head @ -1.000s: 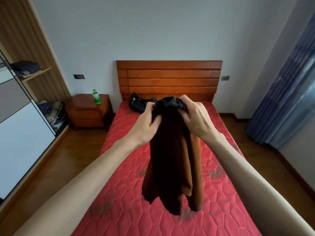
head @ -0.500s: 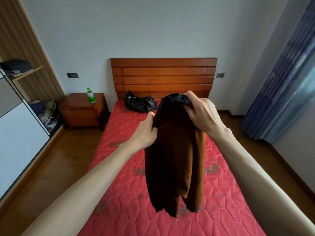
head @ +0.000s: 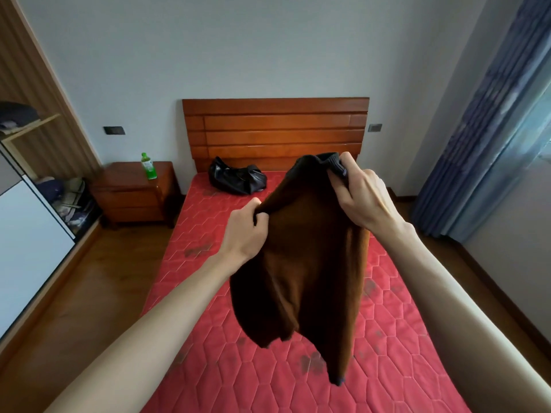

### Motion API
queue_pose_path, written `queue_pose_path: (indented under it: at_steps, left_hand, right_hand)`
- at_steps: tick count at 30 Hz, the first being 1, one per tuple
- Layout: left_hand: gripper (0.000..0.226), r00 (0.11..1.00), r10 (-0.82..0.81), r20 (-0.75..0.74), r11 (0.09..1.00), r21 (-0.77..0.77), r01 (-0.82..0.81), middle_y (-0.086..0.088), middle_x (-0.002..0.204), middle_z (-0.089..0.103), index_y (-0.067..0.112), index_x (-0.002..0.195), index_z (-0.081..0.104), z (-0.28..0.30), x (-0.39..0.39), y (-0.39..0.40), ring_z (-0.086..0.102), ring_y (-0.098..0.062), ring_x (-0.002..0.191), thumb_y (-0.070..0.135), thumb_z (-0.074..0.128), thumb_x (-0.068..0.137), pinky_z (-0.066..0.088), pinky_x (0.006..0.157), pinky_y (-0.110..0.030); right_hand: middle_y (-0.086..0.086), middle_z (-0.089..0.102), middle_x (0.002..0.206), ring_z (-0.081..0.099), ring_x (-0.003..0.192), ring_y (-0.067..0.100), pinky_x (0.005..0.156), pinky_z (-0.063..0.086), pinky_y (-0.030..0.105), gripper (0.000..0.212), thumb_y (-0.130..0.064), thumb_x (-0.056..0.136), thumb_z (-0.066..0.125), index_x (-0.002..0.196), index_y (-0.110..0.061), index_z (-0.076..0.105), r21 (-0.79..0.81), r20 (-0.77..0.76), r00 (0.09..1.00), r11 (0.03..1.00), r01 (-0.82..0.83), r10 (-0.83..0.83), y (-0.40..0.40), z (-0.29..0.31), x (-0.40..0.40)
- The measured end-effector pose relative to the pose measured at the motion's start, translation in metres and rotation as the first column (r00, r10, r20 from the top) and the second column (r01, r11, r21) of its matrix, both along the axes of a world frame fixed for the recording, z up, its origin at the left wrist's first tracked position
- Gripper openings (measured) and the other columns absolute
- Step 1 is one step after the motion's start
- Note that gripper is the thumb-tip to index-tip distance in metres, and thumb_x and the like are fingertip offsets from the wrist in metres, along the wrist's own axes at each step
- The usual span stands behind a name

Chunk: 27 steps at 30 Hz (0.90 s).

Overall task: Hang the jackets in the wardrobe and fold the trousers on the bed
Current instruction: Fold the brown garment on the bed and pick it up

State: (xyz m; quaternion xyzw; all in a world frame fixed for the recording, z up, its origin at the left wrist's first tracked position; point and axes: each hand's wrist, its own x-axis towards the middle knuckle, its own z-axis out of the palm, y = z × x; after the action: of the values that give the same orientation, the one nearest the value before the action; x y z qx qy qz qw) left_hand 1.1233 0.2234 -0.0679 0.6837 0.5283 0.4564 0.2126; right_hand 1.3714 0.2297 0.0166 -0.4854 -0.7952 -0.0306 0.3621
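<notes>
Both hands hold a brown jacket [head: 301, 263] up over the bed [head: 402, 338]: left hand [head: 246, 231] fingers bunch its edge, right hand [head: 362, 198] fingers clamp the collar. It looks like sorting it for hanging; next comes carrying it toward the wardrobe [head: 32, 222] at nine o'clock.

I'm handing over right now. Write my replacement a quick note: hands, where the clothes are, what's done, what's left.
Left hand grips the brown jacket's side edge; right hand grips its dark ribbed collar.
The jacket hangs in the air over the red mattress, not yet on a hanger.
A black garment lies crumpled by the headboard; what kind, I cannot tell.
The wardrobe stands to the left.
Done: nothing visibly finished.
Left: hang the brown jacket, then sort the black garment.
</notes>
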Motion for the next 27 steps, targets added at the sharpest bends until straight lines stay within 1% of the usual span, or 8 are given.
queue_pose_path:
  at_steps: [2,5,8,12,17,21,24,27]
  left_hand:
    - [0.03,0.996,-0.069,-0.064,0.996,0.055,0.073,0.007,0.059,0.054,0.019,0.08,0.052,-0.003,-0.011,-0.002,0.051,-0.008,0.048,0.04,0.06,0.1,0.037,0.047,-0.027]
    - [0.044,0.985,-0.086,-0.152,0.996,0.026,0.091,0.011,0.063,0.06,0.023,0.077,0.054,-0.022,-0.032,-0.004,0.059,-0.006,0.056,0.058,0.079,0.083,0.045,0.053,-0.021]
    - [0.049,0.976,-0.122,-0.179,0.988,-0.113,0.103,0.01,0.066,0.068,0.022,0.073,0.067,-0.057,-0.047,-0.01,0.065,-0.009,0.061,0.07,0.08,0.073,0.053,0.062,-0.036]
    - [0.042,0.95,-0.274,-0.149,0.912,-0.352,0.208,0.009,0.061,0.061,0.018,0.064,0.068,-0.1,-0.066,-0.031,0.055,-0.007,0.056,0.054,0.086,0.075,0.05,0.062,-0.047]
    - [0.02,0.884,-0.467,-0.012,0.579,-0.76,0.295,0.002,0.095,0.081,0.017,0.096,0.084,-0.115,-0.081,-0.041,0.077,-0.012,0.093,0.034,0.086,0.084,0.061,0.092,-0.035]
    - [0.025,0.841,-0.536,0.078,0.385,-0.863,0.326,0.002,0.103,0.081,0.012,0.105,0.082,-0.114,-0.088,-0.037,0.076,-0.01,0.099,0.034,0.073,0.097,0.055,0.097,-0.023]
    - [0.025,0.811,-0.584,0.025,0.386,-0.871,0.305,0.005,0.098,0.077,0.012,0.103,0.077,-0.12,-0.087,-0.026,0.072,-0.009,0.093,0.028,0.058,0.106,0.053,0.091,-0.025]
    - [0.037,0.762,-0.626,-0.163,0.498,-0.836,0.23,-0.007,0.119,0.072,0.01,0.12,0.065,-0.139,-0.077,-0.017,0.069,-0.025,0.107,0.032,0.045,0.098,0.054,0.1,-0.046]
  right_hand:
    - [-0.014,0.042,0.061,0.043,0.047,0.009,0.046,0.03,0.026,0.018,-0.027,0.109,0.048,0.101,-0.024,0.032,-0.02,-0.011,1.0,1.0,0.018,-0.019,-0.005,-0.006,-0.004]
    - [-0.008,0.043,0.062,0.043,0.051,0.024,0.053,0.032,0.034,0.02,-0.027,0.109,0.048,0.101,-0.024,0.031,-0.088,-0.021,0.998,0.995,0.054,-0.056,-0.014,-0.026,-0.012]
    - [-0.004,0.045,0.061,0.048,0.053,0.03,0.055,0.032,0.035,0.022,-0.026,0.108,0.051,0.1,-0.026,0.03,-0.172,-0.007,0.996,0.981,0.084,-0.087,-0.029,-0.058,-0.018]
    - [-0.001,0.047,0.059,0.056,0.052,0.033,0.054,0.033,0.033,0.021,-0.024,0.107,0.053,0.101,-0.025,0.032,-0.278,0.022,0.994,0.954,0.11,-0.108,-0.054,-0.106,-0.017]
    - [-0.002,0.047,0.054,0.055,0.047,0.027,0.049,0.031,0.032,0.02,-0.025,0.106,0.054,0.097,-0.024,0.036,-0.357,0.019,0.992,0.926,0.126,-0.128,-0.079,-0.142,-0.012]
    - [-0.001,0.059,0.063,0.061,0.058,0.02,0.054,0.041,0.038,0.018,-0.035,0.107,0.049,0.098,-0.02,0.049,-0.487,-0.042,0.988,0.867,0.107,-0.146,-0.071,-0.151,-0.01]
    - [0.004,0.068,0.077,0.066,0.071,0.021,0.068,0.051,0.045,0.023,-0.039,0.107,0.048,0.099,-0.02,0.057,-0.598,-0.07,0.984,0.796,0.09,-0.165,-0.049,-0.157,-0.006]
    - [0.001,0.069,0.08,0.067,0.074,0.017,0.071,0.053,0.047,0.02,-0.039,0.107,0.049,0.097,-0.024,0.059,-0.645,-0.079,0.98,0.759,0.089,-0.182,-0.022,-0.176,-0.002]
